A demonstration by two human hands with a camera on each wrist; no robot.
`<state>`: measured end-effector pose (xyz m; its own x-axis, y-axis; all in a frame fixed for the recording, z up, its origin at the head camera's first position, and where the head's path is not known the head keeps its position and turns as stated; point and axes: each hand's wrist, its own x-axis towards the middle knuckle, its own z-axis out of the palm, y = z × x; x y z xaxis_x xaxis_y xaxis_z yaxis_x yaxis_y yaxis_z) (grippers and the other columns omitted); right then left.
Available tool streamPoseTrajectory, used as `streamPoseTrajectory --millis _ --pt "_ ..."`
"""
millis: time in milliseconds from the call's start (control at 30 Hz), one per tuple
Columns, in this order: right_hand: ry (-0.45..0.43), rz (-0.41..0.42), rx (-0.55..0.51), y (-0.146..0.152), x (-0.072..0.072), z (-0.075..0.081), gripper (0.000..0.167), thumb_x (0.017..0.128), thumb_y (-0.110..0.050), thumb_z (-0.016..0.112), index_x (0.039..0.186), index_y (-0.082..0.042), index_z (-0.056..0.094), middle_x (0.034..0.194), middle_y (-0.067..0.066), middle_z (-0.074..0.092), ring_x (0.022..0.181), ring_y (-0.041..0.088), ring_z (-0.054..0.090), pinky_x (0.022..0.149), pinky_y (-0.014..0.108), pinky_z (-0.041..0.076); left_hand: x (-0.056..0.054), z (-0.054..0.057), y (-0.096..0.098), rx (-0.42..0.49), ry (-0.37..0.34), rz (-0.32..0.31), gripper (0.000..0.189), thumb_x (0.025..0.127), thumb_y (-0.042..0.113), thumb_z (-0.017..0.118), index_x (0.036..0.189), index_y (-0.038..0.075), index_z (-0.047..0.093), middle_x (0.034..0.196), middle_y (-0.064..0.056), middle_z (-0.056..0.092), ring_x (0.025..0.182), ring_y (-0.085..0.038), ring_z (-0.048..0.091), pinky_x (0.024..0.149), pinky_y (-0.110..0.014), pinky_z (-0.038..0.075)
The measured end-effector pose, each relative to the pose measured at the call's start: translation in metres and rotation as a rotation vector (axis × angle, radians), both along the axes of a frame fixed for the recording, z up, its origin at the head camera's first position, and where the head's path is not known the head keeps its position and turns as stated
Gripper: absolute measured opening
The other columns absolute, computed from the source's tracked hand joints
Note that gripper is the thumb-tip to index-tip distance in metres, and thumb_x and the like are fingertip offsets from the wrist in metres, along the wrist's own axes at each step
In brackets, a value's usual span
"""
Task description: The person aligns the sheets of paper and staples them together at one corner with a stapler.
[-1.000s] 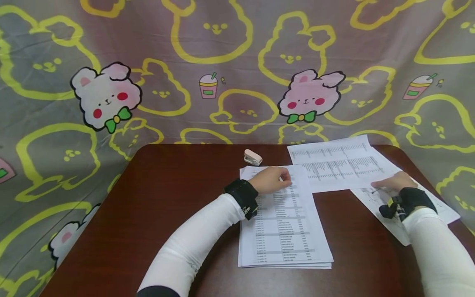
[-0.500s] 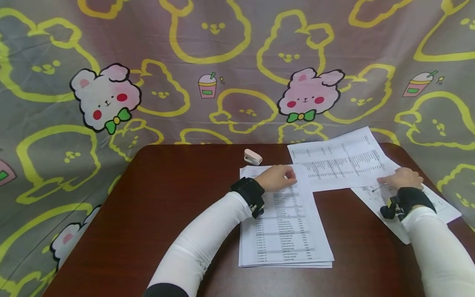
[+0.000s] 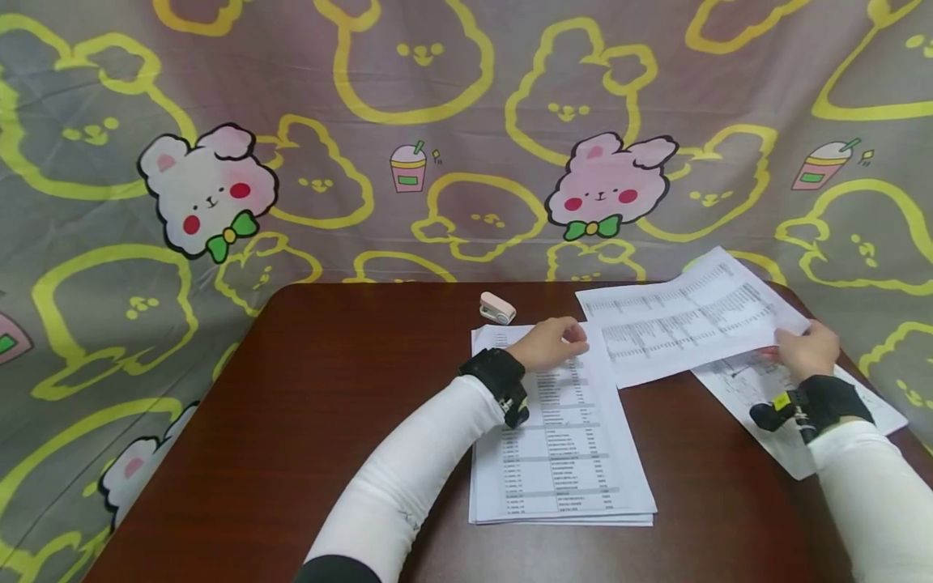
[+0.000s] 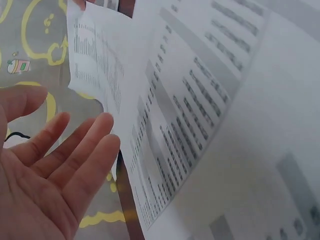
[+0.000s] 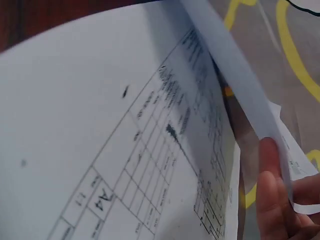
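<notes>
My right hand (image 3: 811, 350) pinches the near right corner of a printed sheet of paper (image 3: 678, 320). In the right wrist view, the thumb and fingers (image 5: 270, 187) close on the edge of the lifted sheet (image 5: 245, 75). Under it lies a paper with a line drawing and a table (image 3: 773, 429), partly covered by the raised sheet and my wrist. My left hand (image 3: 548, 344) is over the top part of a stack of printed lists (image 3: 576, 461). Its fingers (image 4: 90, 185) are spread and relaxed beside the stack's page, holding nothing.
A small pale pink stapler (image 3: 497, 308) stands just behind the stack, close to the table's back edge. The dark brown table (image 3: 328, 421) extends to the left. A patterned cloth (image 3: 466, 146) hangs behind it.
My right hand has taken the sheet's corner and lifted it, rising slightly to the right; the sheet has shifted and bent. My left hand has drifted a little right and away over the stack.
</notes>
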<state>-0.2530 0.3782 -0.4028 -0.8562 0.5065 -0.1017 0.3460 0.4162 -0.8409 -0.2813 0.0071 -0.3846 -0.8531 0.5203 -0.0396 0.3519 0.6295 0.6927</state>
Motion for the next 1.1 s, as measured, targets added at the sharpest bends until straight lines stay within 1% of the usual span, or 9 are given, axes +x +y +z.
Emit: streamPoseTrajectory --millis 33,133,333,533,600,667,900,1000,1100 --pt "0.018 -0.006 -0.030 0.001 0.001 0.000 0.057 0.098 -0.012 0.040 0.145 0.016 0.022 0.130 0.034 0.039 0.060 0.010 0.060 0.060 0.026 0.053 0.000 0.000 0.001 0.021 -0.009 0.011 0.020 0.097 0.022 0.062 0.111 0.008 0.062 0.107 -0.005 0.064 0.094 -0.014 0.060 0.083 -0.025 0.045" --pt "0.074 -0.041 -0.127 0.005 0.004 0.002 0.056 0.096 -0.008 0.040 0.144 0.015 0.024 0.125 0.029 0.040 0.052 -0.001 0.053 0.056 0.020 0.053 -0.001 0.001 0.005 0.087 -0.037 0.044 0.024 0.096 0.021 0.062 0.115 0.007 0.061 0.111 -0.008 0.065 0.092 -0.014 0.063 0.082 -0.024 0.045" --pt "0.102 -0.095 -0.301 0.011 0.011 0.010 0.058 0.099 -0.010 0.043 0.149 0.007 0.020 0.110 0.015 0.043 0.049 0.002 0.058 0.056 0.020 0.053 -0.001 -0.002 0.016 0.259 -0.123 0.102 0.033 0.095 0.017 0.063 0.123 0.000 0.057 0.115 -0.014 0.064 0.094 -0.020 0.066 0.077 -0.024 0.048" --pt "0.200 -0.117 -0.510 0.017 0.016 0.016 0.060 0.099 -0.006 0.047 0.153 -0.004 0.022 0.100 0.002 0.044 0.053 0.004 0.061 0.057 0.021 0.054 0.003 -0.006 0.029 0.389 -0.292 0.173 0.047 0.096 0.019 0.062 0.135 -0.001 0.046 0.132 -0.019 0.053 0.115 -0.028 0.057 0.083 -0.033 0.053" --pt "0.250 -0.096 -0.556 0.026 0.013 0.009 0.053 0.098 -0.007 0.051 0.149 -0.011 0.034 0.096 -0.002 0.049 0.056 0.005 0.063 0.058 0.023 0.055 0.005 -0.006 0.033 0.431 -0.340 0.215 0.052 0.096 0.021 0.062 0.139 0.001 0.041 0.139 -0.019 0.048 0.121 -0.029 0.053 0.087 -0.036 0.052" --pt "0.253 -0.099 -0.568 0.033 0.008 0.004 0.053 0.098 -0.009 0.053 0.148 -0.015 0.036 0.099 -0.001 0.050 0.059 0.006 0.063 0.060 0.024 0.055 0.006 -0.007 0.036 0.485 -0.388 0.269 0.058 0.095 0.023 0.063 0.143 0.004 0.037 0.144 -0.018 0.043 0.126 -0.030 0.049 0.091 -0.039 0.050" --pt "0.435 -0.126 -0.636 0.084 -0.030 -0.049 0.050 0.095 -0.008 0.059 0.143 -0.013 0.043 0.101 -0.002 0.054 0.060 0.011 0.066 0.054 0.027 0.055 0.007 -0.010 0.044 0.629 -0.509 0.389 0.072 0.092 0.029 0.066 0.149 0.008 0.027 0.149 -0.018 0.034 0.134 -0.028 0.040 0.097 -0.041 0.046" --pt "0.488 -0.146 -0.704 0.092 -0.034 -0.051 0.048 0.093 -0.006 0.064 0.138 -0.014 0.049 0.104 -0.001 0.056 0.059 0.016 0.067 0.053 0.029 0.055 0.007 -0.010 0.045 0.717 -0.604 0.414 0.075 0.091 0.030 0.068 0.150 0.009 0.027 0.148 -0.019 0.035 0.132 -0.030 0.043 0.097 -0.042 0.045" --pt "0.476 -0.160 -0.721 0.083 -0.025 -0.039 0.047 0.092 -0.008 0.066 0.136 -0.017 0.051 0.105 -0.002 0.057 0.061 0.015 0.067 0.054 0.028 0.056 0.005 -0.011 0.047 0.931 -0.785 0.410 0.079 0.092 0.030 0.066 0.153 0.011 0.020 0.152 -0.022 0.027 0.135 -0.036 0.037 0.104 -0.047 0.038"
